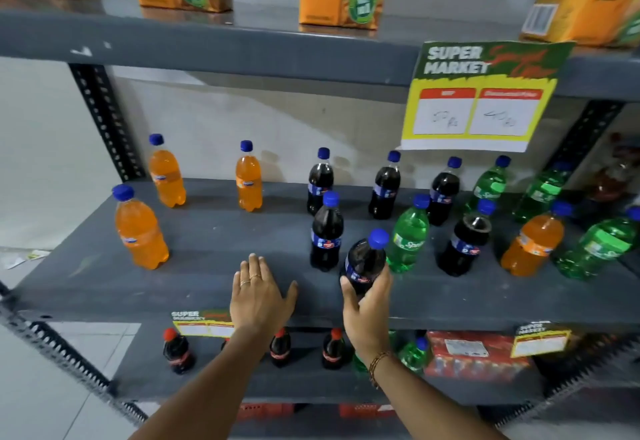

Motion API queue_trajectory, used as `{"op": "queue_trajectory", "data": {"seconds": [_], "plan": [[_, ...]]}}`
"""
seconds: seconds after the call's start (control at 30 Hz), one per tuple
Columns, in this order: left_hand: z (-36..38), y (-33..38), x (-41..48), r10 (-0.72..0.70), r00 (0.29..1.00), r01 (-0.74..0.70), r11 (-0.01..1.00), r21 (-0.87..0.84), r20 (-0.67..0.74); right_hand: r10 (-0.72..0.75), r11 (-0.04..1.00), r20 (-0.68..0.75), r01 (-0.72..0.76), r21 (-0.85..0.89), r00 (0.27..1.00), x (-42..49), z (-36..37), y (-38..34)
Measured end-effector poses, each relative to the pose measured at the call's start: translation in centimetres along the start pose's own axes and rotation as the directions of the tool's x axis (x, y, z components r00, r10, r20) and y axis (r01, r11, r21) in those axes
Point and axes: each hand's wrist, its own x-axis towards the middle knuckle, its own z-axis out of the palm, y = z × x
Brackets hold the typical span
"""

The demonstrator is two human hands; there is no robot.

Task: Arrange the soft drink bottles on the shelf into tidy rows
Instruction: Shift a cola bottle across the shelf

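The big grey shelf (207,242) holds all the drink bottles, and both hands reach over its front edge. Past the hands the bottles stand straight up but they are mixed: orange ones (140,228) off to the left, dark colas (326,231) just behind the right hand, green ones (408,235) and one more orange (533,242) farther right. So the rows are not tidy yet. The left hand (258,295) lies flat and open on the bare shelf, fingers spread, likely to steady the person. The right hand (367,304) is wrapped around the bottom of a cola bottle (365,263). This bottle leans, its blue cap (378,238) pointing up and to the right, away from the hand. It sits near the front, just before the other colas, so I think it will join them.
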Motion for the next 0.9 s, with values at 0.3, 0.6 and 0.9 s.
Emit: {"op": "queue_trajectory", "data": {"seconds": [0.3, 0.6, 0.9], "plan": [[1.8, 4.0, -0.2, -0.082, 0.996, 0.082, 0.997, -0.001, 0.025, 0.066, 0.993, 0.07, -0.058, -0.105, 0.995, 2.8, -3.5, 2.1], [1.8, 5.0, 0.0, -0.128, 0.992, 0.128, 0.992, 0.007, 0.012, -0.011, 1.0, -0.17, 0.006, -0.028, 0.985, 3.5, -6.6, 4.8], [2.4, 6.0, -0.2, -0.164, 0.986, 0.164, 0.986, 0.0, -0.009, 0.27, 0.938, -0.727, -0.344, 0.048, 0.632, 12.1, -16.6, 10.2]]}}
